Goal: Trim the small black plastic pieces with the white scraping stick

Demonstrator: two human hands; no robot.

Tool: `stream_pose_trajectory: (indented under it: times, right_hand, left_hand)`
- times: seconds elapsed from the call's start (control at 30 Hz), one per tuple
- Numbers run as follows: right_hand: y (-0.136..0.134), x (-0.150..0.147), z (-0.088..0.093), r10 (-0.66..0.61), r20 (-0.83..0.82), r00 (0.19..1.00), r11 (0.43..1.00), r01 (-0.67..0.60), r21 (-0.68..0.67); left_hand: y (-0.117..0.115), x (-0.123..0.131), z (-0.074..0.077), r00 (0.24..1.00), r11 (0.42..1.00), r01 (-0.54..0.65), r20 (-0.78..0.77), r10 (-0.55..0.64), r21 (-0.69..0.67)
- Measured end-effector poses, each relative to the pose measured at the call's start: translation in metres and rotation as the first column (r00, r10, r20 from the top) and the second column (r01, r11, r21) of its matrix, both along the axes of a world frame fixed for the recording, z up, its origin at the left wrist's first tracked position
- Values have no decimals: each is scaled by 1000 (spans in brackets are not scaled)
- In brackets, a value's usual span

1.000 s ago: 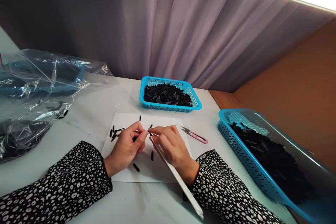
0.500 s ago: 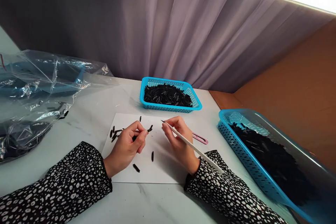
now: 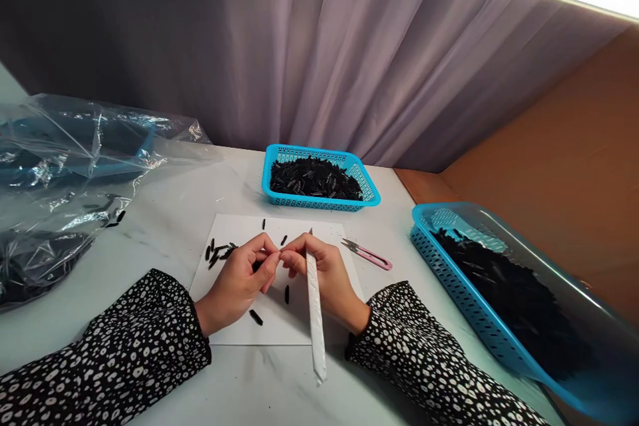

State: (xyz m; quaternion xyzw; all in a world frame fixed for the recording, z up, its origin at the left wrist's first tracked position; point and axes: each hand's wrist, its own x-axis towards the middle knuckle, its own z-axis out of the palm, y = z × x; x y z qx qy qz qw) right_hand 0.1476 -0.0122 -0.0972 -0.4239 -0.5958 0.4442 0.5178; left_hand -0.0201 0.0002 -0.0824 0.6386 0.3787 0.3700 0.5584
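Note:
Over a white sheet (image 3: 234, 333), my left hand (image 3: 244, 276) is closed, thumb and index finger pinched; a dark bit, seemingly a small black piece (image 3: 257, 265), shows in the curl of its fingers. Fingertips of my right hand (image 3: 324, 273) meet those of the left, and what lies between them is too small to make out. Held in the right hand is a slim, flat, pointed tool wrapped in white (image 3: 316, 319), its dark tip pointing away from me. Several slim black pieces lie on the sheet, including one (image 3: 287, 294) below the hands and a loose group (image 3: 217, 253) at left.
Pink-handled thread snips (image 3: 372, 256) lie right of the sheet. Behind it stands a blue basket (image 3: 319, 203) heaped with black pieces. A larger blue basket (image 3: 449, 299), covered in clear plastic, holds more at right. Clear plastic bags (image 3: 114, 180) spread over the left side.
My right hand has moved left to meet the left hand's fingertips. The white tool has swung from slanting right to nearly upright in view. The snips now show fully.

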Motion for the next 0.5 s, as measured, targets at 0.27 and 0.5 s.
stream_pose_trajectory:
  times: [0.27,0.5]
  right_hand:
    - [6,6,-4,-22,-139,990,999,28,35]
    - [8,5,-1,-83,-275,958,993,58,-98]
  left_hand:
    - [4,-2,0,998,990,0,67,10,-139]
    - [5,-2,6,992,921,37,127,14,-388]
